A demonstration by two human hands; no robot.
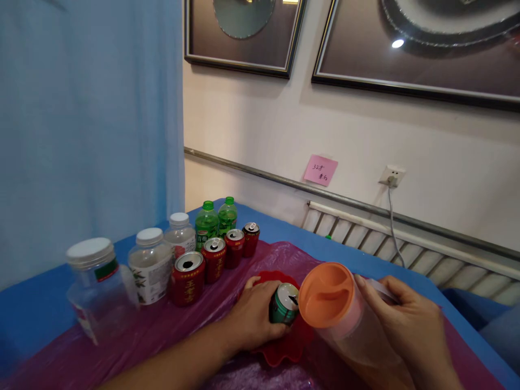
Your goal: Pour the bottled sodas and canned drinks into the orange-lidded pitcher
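Clock positions are taken from the green can (281, 314), 12 o'clock toward the wall. Left hand (258, 314): fingers and thumb curled around this can, which has an opened top. Right hand (414, 319), at 3 o'clock: closed about the handle of a clear pitcher (374, 352), tilted so that its orange lid (326, 298) comes just beside the can's rim; contact cannot be confirmed. Beneath the can, a red scalloped dish (280, 355) on a purple plastic sheet (162, 346). Four red cans (188, 284) stand in a row from 9 to 11 o'clock; behind them, white-lidded clear jars (150, 271) at 9 to 10, two green bottles (207, 225) at 10 to 11. Pink note (320, 170) on the wall, between 12 and 1
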